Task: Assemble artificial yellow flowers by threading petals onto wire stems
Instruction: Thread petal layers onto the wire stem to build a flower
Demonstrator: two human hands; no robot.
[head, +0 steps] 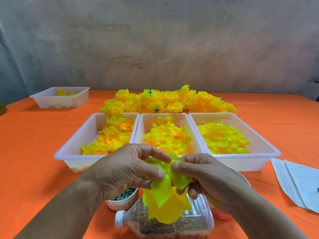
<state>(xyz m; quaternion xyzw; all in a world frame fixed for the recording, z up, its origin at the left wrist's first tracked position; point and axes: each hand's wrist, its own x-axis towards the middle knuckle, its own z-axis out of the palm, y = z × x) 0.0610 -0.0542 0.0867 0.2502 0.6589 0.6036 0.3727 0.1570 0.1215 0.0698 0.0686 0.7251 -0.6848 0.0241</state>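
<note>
Left grip (127,168): pinching the petal stack (165,200).
Right grip (203,175): pinching the same stack.
Petal stack: mid-air, covering the clear bottle (189,221) middle.
Under left wrist: bowl of green pieces (124,197), half hidden.
Behind: three petal trays (146,121), flower heap (169,100).
Right: papers (302,183) on counter (34,152).
</note>
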